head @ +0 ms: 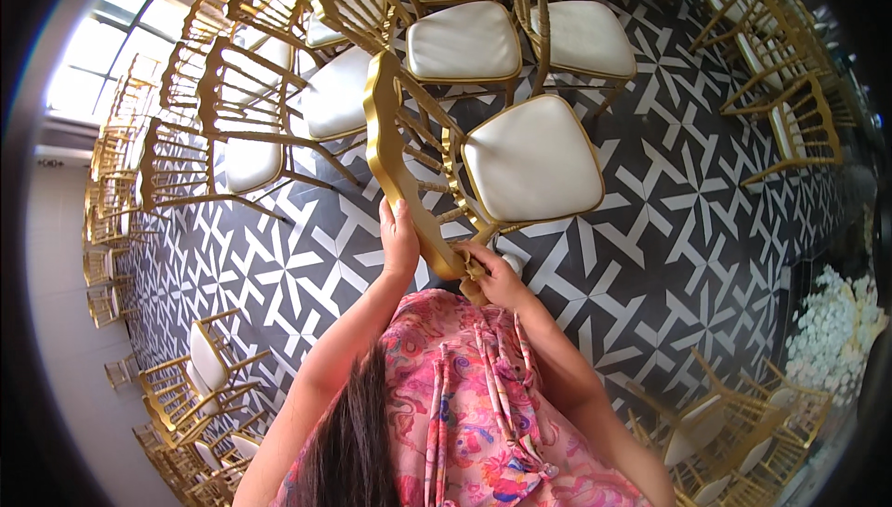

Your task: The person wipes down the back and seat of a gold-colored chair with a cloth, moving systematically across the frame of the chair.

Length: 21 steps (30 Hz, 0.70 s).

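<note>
In front of me stands a gold chair with a white padded seat [533, 158]. Its wavy top rail [387, 137] runs towards my body, with turned spindles below it. My left hand [399, 238] holds the outer face of that rail, fingers along the edge. At the rail's near end, my right hand [492, 274] grips a crumpled tan cloth [474, 280] against the back post. Part of the cloth hangs below the fingers. The right fingertips are partly hidden by the cloth and post.
Rows of similar gold chairs [463, 40] stand close beyond this one, with more at left [244, 151] and right [808, 123]. Stacked chairs [202, 367] are at lower left, others [697, 430] at lower right near white flowers [836, 333]. The floor [620, 284] is black-and-white patterned tile.
</note>
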Each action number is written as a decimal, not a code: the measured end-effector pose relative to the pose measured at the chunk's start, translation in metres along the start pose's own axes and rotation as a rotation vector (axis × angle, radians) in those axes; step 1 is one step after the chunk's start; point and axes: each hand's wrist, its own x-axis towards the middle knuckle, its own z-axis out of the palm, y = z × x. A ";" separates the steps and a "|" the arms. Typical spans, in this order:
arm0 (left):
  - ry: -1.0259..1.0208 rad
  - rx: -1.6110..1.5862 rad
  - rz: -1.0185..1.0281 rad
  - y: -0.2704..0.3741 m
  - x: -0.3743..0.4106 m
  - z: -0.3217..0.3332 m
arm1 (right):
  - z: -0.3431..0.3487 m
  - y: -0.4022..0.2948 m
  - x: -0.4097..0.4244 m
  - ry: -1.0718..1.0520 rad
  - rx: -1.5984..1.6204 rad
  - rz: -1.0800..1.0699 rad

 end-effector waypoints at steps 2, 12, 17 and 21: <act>0.015 0.059 0.006 -0.005 0.000 -0.005 | -0.002 0.011 0.001 -0.010 -0.008 -0.077; 0.174 0.241 0.102 0.018 -0.031 0.014 | -0.020 -0.002 0.022 -0.223 0.068 0.135; 0.117 -0.023 -0.103 0.011 -0.044 0.013 | -0.022 0.014 0.021 -0.248 0.124 0.228; 0.161 -0.012 -0.096 0.006 -0.045 0.015 | -0.027 0.009 0.038 -0.369 -0.082 0.216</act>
